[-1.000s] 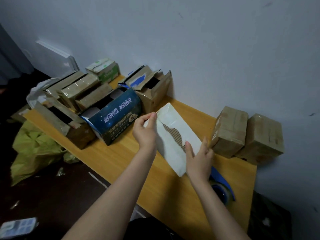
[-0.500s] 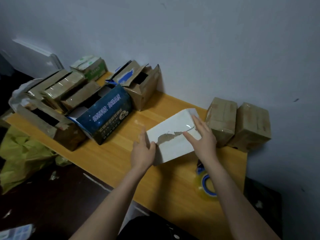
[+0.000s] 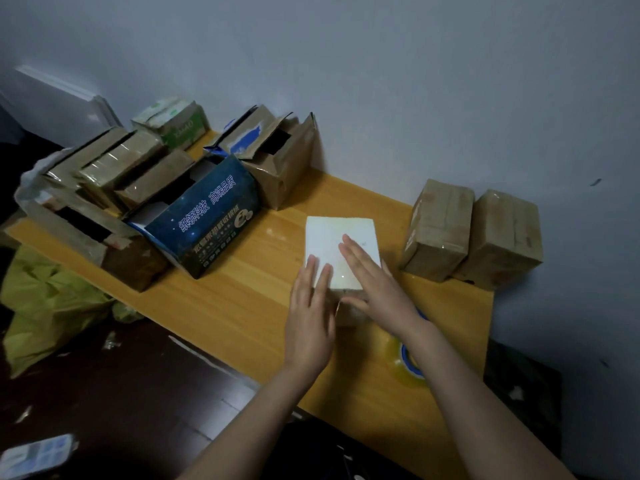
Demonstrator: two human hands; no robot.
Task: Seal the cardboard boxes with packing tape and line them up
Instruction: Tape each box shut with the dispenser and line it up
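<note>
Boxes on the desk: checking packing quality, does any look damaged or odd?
Yes. The brown box with blue tape scraps by the wall has torn, gaping flaps. The two taped boxes at right look intact.

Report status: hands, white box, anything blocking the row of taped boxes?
Left hand and right hand flat on white box, gripping nothing. Box upright on table. Two taped boxes right; gap clear. Tape roll under right wrist.

Yellow bag (image 3: 45, 306); wooden table (image 3: 225, 306); wall (image 3: 381, 81)
</note>
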